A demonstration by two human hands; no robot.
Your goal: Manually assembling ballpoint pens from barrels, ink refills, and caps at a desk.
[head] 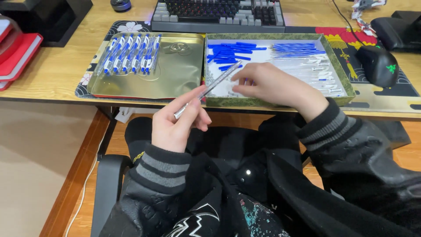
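My left hand (175,125) has its fingers clamped on a clear plastic pen barrel (208,89), tilted over the counter edge; my right hand (267,83) fingers pinch together inside the green-rimmed parts box (344,77).

Two trays are set side by side on the desk (52,70), the flat tray (184,74) on the left and the box tray (342,83) on the right, edges touching. A row of finished pens (129,53) is laid in the flat tray's far left corner. Pen caps (228,52) are piled at the box tray's far left, refills (293,47) just right of them. A keyboard (219,13) is parked behind both trays, a mouse (379,66) to the right of the box tray.
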